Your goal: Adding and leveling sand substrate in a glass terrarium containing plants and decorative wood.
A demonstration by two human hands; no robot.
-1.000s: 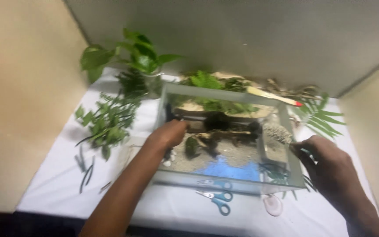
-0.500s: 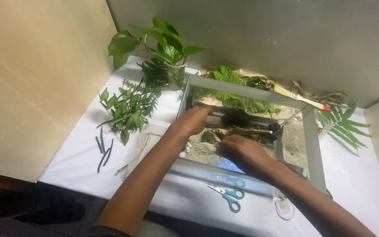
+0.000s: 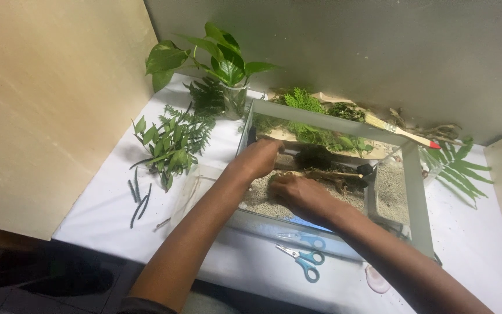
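Both hands reach inside the glass tank (image 3: 413, 192) on the tabletop (image 3: 106, 215). The left hand (image 3: 258, 158) curls loosely near the back; the right hand (image 3: 298, 195) presses fingers onto the sand (image 3: 260, 197). Whether either grips anything, I cannot tell.

The right hand (image 3: 297, 195) has left the glass tank's (image 3: 413, 197) rim and moved inside, beside the left hand (image 3: 258, 158).

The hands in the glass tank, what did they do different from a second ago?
The right hand let go of the glass tank at its right rim, reached inside and slid left across the sand. The left hand stayed inside near the back left corner. The scissors and brush did not move.
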